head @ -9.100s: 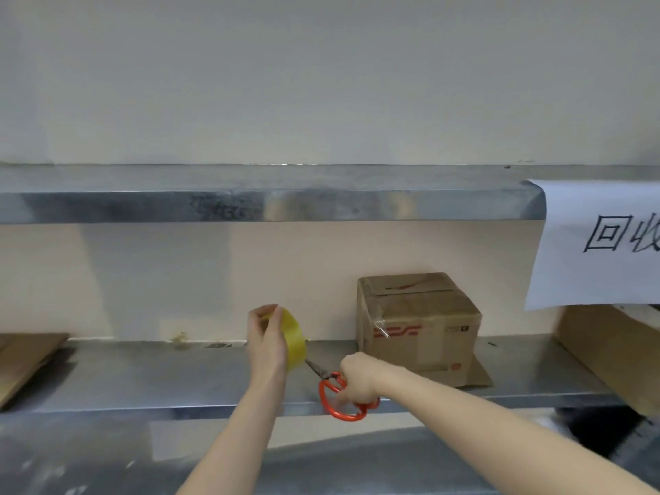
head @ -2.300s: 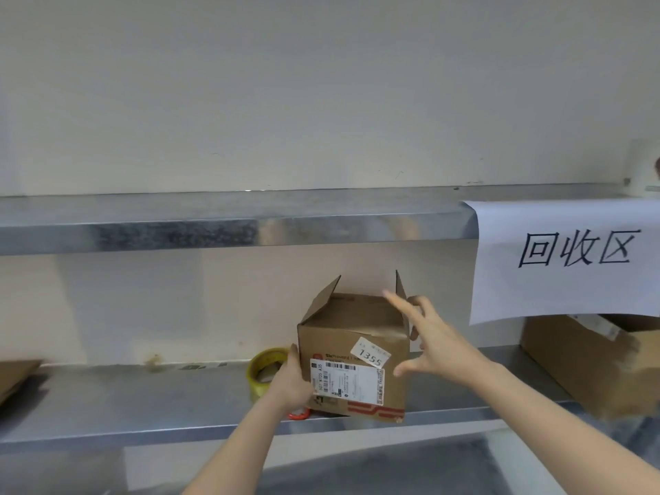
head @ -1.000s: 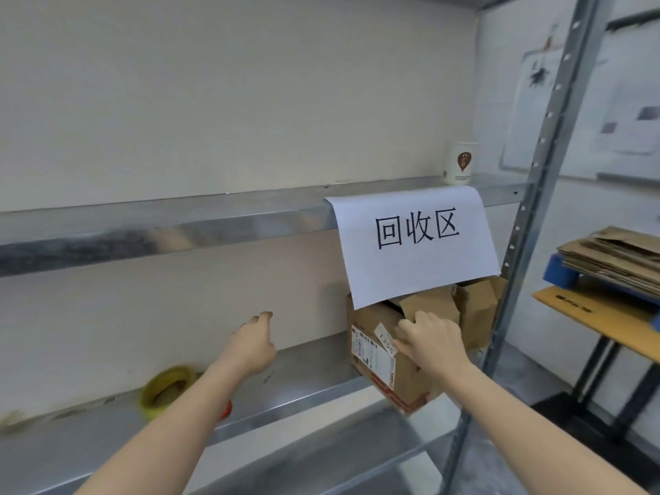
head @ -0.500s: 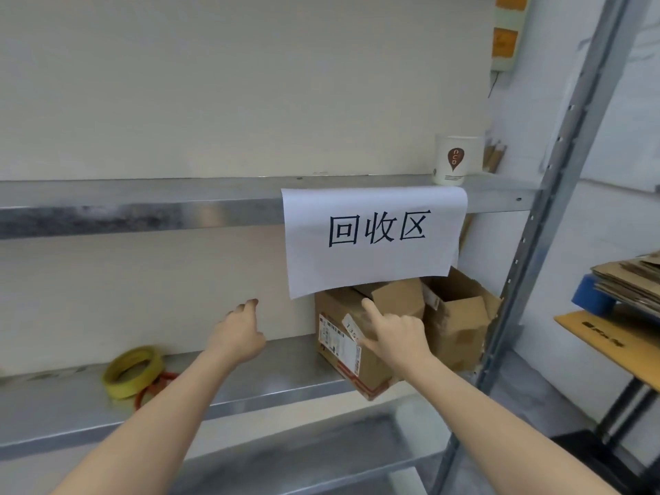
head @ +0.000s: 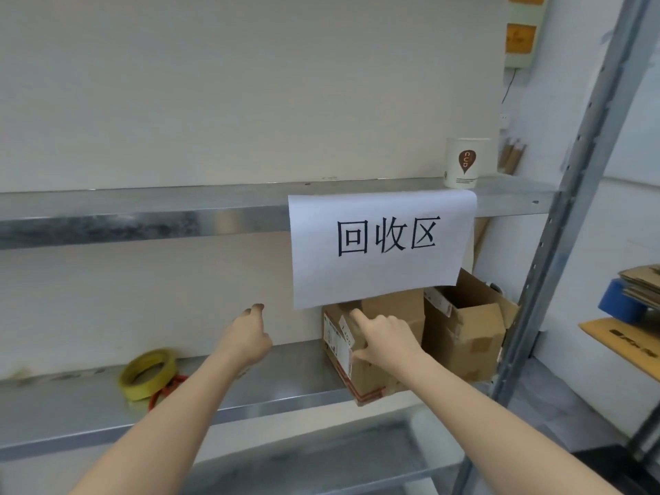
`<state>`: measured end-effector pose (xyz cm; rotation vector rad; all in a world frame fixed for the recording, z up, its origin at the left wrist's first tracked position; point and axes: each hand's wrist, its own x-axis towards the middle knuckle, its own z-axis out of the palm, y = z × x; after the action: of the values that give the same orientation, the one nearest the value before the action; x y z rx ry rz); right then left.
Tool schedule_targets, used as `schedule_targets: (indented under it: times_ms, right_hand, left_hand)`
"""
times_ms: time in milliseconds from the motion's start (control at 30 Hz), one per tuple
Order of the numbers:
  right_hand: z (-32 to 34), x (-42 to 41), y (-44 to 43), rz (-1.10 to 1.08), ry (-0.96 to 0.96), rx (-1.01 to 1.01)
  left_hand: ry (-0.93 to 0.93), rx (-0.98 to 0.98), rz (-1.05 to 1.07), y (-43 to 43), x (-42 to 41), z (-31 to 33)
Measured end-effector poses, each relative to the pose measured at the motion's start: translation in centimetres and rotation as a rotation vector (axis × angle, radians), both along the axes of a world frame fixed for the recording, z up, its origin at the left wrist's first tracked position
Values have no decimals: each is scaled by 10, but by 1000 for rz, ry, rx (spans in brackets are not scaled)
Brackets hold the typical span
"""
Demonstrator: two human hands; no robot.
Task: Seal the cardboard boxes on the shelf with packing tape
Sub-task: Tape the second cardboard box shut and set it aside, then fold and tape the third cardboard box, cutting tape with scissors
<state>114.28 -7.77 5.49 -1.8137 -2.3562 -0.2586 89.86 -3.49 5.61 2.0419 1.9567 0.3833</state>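
Note:
A small cardboard box (head: 339, 355) with shipping labels stands on the metal shelf (head: 285, 387), partly under a hanging paper sign. My right hand (head: 384, 342) rests on its front top corner, fingers loosely bent over the edge. Beside it to the right sits a second cardboard box (head: 464, 337) with open flaps. My left hand (head: 250, 337) hovers over the shelf left of the boxes, relaxed and holding nothing. A yellow tape roll (head: 148, 373) lies far left on the shelf with red-handled scissors (head: 168, 389) under it.
A white paper sign (head: 385, 244) with black characters hangs from the upper shelf (head: 143, 216). A paper cup (head: 462, 162) stands on that shelf. The rack's upright post (head: 557, 244) rises at right. Flat cardboard (head: 643, 284) is stacked on a side table.
The labelled box has slid right along the shelf under the sign, next to the open box. My left hand came off it. The view has swung right.

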Motion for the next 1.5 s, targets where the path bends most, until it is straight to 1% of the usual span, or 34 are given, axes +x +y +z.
schedule_targets:
  times_ms: [133,233,300,367,433,500,567,667,767,867,1033,1100,1133,1267,1400,1433,1500]
  right_hand:
    - [1,1,3,84,-9,-80]
    - [0,-7,5,174,-117,-78]
    - [-3,-16,7,295,-179,-34]
    - [-8,-27,14,424,-312,47]
    - [-10,-39,23,473,-460,92]
    - [-10,-49,31,385,-532,15]
    - [-6,-56,37,208,-573,-96]
    - [-9,-57,50,28,-749,-197]
    - [-21,-56,63,-57,-885,-207]
    - [-28,-57,69,-111,-959,-218]
    - [-28,-57,72,-141,-1085,-200]
    - [-27,-55,73,-136,-1057,-211]
    - [-26,-57,73,-127,-1003,-218]
    - [-16,-73,69,-2,-684,-186]
    - [-5,-91,65,123,-450,-170]
    - [-4,-93,65,130,-361,-200]
    - [-2,-96,65,100,-89,-309]
  left_hand:
    - [-1,2,-18,1,-6,5]
    - [-1,8,-18,2,-11,8]
    - [2,9,-18,2,-13,9]
    - [3,0,-22,0,-17,9]
    - [15,-2,-22,-2,-22,8]
    - [28,6,-16,-3,-30,5]
    - [52,35,-14,-4,-38,3]
    - [97,85,-19,-5,-47,3]
    - [125,97,-18,-7,-53,3]
    - [140,80,-17,-7,-56,1]
    - [139,75,-34,-6,-55,-1]
    - [129,89,-42,-5,-53,0]
    - [129,99,-46,-5,-52,1]
    - [144,124,-69,-2,-47,5]
    - [154,134,-80,0,-46,10]
    - [148,132,-81,-1,-48,11]
    - [109,105,-76,-2,-55,11]
